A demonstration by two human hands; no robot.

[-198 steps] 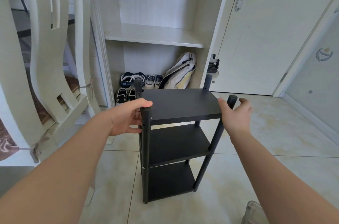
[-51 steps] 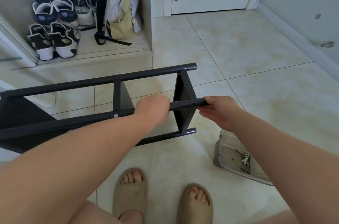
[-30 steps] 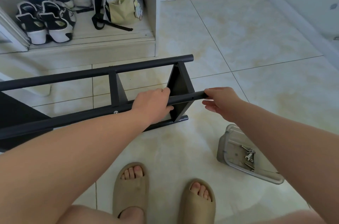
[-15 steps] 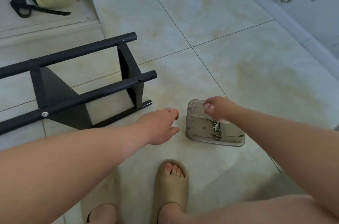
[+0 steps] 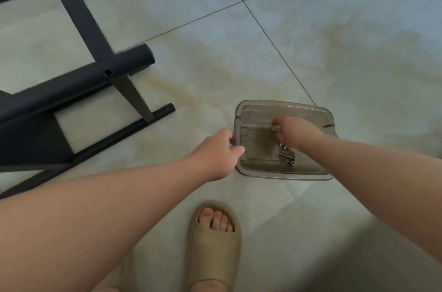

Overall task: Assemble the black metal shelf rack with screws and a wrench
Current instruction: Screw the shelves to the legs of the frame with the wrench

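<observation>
The black rack (image 5: 59, 90) lies on its side left of the clear plastic tray (image 5: 284, 175). The left hand (image 5: 215, 155) pinches the tray's left rim. Inside the tray, the right hand (image 5: 295, 133) pinches a small silver part (image 5: 276, 128) beside loose screws (image 5: 287, 157).

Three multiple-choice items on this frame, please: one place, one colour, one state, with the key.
1. The black rack: A stands upright; B hangs on a wall; C lies on its side.
2. The sandal is: A red; B beige; C blue.
3. The right hand is: A on the rack; B inside the clear tray; C on the sandal.
Key: C, its posts run along the tiled floor; B, tan all over; B, its fingers pinch a small metal part there.
</observation>
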